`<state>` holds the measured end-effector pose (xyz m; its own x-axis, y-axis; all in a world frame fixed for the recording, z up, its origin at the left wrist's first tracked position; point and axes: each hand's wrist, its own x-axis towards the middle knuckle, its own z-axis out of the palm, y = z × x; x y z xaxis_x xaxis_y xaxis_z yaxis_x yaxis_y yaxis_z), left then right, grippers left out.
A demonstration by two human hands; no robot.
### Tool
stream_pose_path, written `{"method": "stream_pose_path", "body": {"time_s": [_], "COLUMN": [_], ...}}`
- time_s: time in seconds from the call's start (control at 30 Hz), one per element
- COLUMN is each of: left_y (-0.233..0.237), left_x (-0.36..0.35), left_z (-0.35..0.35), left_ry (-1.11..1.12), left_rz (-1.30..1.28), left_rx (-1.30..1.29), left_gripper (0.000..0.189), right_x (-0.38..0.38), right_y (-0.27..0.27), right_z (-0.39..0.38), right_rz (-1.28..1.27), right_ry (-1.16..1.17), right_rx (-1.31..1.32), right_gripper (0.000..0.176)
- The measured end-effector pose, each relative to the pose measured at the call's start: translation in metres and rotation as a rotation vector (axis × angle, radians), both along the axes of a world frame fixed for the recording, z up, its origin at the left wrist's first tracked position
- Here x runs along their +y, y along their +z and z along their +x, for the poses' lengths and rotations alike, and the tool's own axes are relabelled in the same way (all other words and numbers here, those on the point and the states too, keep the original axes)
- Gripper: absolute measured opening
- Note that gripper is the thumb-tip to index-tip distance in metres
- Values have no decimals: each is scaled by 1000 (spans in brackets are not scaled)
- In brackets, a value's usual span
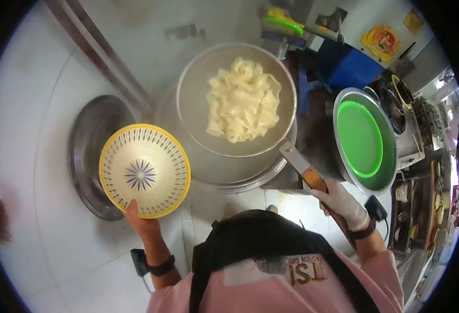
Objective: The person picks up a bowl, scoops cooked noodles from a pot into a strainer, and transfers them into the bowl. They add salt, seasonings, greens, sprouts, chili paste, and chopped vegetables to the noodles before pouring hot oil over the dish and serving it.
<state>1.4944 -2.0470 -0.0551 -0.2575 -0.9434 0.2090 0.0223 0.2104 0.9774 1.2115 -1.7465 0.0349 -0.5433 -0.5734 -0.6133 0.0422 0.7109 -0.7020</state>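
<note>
My left hand (141,221) grips the near rim of a yellow-edged bowl (145,169) with a blue flower pattern inside; the bowl holds nothing. My right hand (344,203), in a pale glove, is closed around the wooden handle (313,179) of a wide round strainer (193,104). A pile of wide, pale noodle sheets (243,101) lies in the strainer. Beneath it stands a large metal pot (229,175), its near rim showing. The bowl is to the left of the strainer, a little nearer to me.
A round dark metal lid or tray (86,156) is behind the bowl at the left. At the right stands a metal basin (391,151) with a green container (360,138) in it. Beyond are a blue box (349,62) and shelves (417,208). Steam hazes the pot area.
</note>
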Motion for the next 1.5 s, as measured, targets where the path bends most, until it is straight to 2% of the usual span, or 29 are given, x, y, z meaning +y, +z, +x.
{"method": "stream_pose_path", "body": {"time_s": [0.03, 0.1, 0.13, 0.2, 0.23, 0.3, 0.4, 0.47, 0.53, 0.57, 0.63, 0.7, 0.73, 0.8, 0.9, 0.93, 1.0, 1.03, 1.1, 1.17, 1.23, 1.3, 1.37, 1.4, 1.43, 1.47, 1.5], "left_y": [3, 9, 10, 9, 12, 21, 14, 19, 4, -11, -11, 0, 3, 9, 30, 29, 29, 27, 19, 15, 14, 14, -18, -7, 5, 10, 14], "left_x": [1, 6, 6, 4, 9, 11, 11, 8, 8, 3, 4, 3, 3, 5, 18, 17, 18, 14, 15, 17, 18, 19, 14, 20, 24, 27, 30], "left_z": [-6, -14, -10, -4, -3, -6, -1, -12, -4, 1, -2, -5, -7, -13, -29, -34, -31, -34, -34, -39, -59, -94, -119, -130, -146, -161, -175], "left_ry": [7, 164, 157, 116, 113, 131, 199, 193, 170, 217, 265, 131, 137, 176, 165, 177, 155, 154, 225, 181, 165, -45, -192, -257, -329, -334, -364], "left_rz": [-6, 213, 215, -55, -40, -402, -432, -516, -571, -535, -497, 193, 188, 68, -68, -70, -118, -128, 31, 18, -10, 220, 613, 766, 925, 919, 991], "left_rx": [12, 320, 305, -65, -86, -434, -593, -613, -648, -553, -453, 178, 180, 38, 20, 24, 9, 20, 81, 38, 15, 254, 571, 643, 705, 716, 754], "left_gripper": [34, 34, 34, 30, 30, 26, 23, 23, 23, 22, 25, 43, 43, 56, 56, 56, 60, 60, 62, 63, 64, 58, 49, 47, 46, 46, 47], "right_x": [7, 11, 12, 6, -3, -2, -6, -3, 0, 0, 2, 8, 12, 17, 18, 16, 20, 14, 7, 4, 3, -7, -5, 1, 6, 10, 11], "right_y": [8, 18, 10, -15, -13, -43, -43, -47, -48, -40, -20, -14, -19, -30, -55, -52, -56, -56, -35, -21, -14, 5, 16, 15, 11, 10, 14], "right_z": [1, -3, -6, -18, -14, -9, -3, -15, -10, -9, -8, -11, -14, -12, -9, -3, -6, -12, -11, -8, -8, -10, -4, -3, -4, -6, -5], "right_rz": [25, -41, 0, 74, 119, -3, 13, 19, 12, 14, 50, 52, 81, 76, 159, -29, 49, 100, 102, 95, -3, 42, 100, 82, 58, 37, 35], "right_ry": [-9, -5, 30, 102, 121, 16, -42, -23, -40, -39, -20, 17, 48, 90, 69, -54, -17, 27, 6, -7, 61, 33, 11, 22, 17, 5, -2], "right_rx": [93, 87, 105, 79, 43, -176, -304, -315, -286, -285, -95, -45, -45, -115, -142, -212, -210, -177, -170, -147, 126, 319, 598, 625, 799, 967, 973], "right_gripper": [24, 25, 26, 30, 30, 28, 26, 25, 24, 24, 27, 28, 28, 27, 27, 25, 25, 24, 23, 22, 20, 24, 29, 29, 28, 28, 28]}}
